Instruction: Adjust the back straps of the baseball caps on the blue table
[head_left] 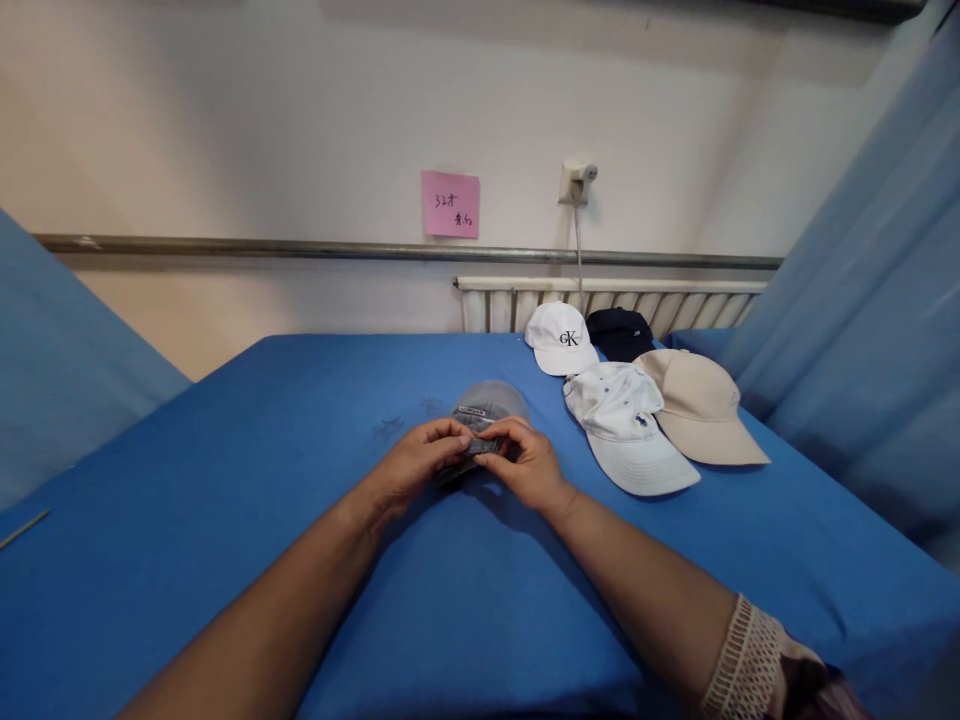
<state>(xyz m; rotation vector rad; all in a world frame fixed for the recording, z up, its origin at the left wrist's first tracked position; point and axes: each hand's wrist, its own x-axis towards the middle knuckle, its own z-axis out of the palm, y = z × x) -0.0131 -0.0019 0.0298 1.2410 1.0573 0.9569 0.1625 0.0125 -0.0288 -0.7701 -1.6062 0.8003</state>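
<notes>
A grey baseball cap (pixel 495 398) with a small label rests on the blue-covered table (pixel 225 480) before me. My left hand (pixel 424 455) pinches the near edge of the cap, thumb and fingers pressed together. From the other side, my right hand (pixel 525 462) grips the same edge close to the left fingertips. Part of the cap is hidden behind my fingers, so I cannot make out exactly which piece they pinch.
To the right lie a white cap with black letters (pixel 559 340), a dark navy cap (pixel 621 332), a white cap with a small blue emblem (pixel 626 425) and a beige cap (pixel 701 405). Behind stand a radiator (pixel 495 310) and wall. Blue curtains (pixel 847 300) hang at both sides.
</notes>
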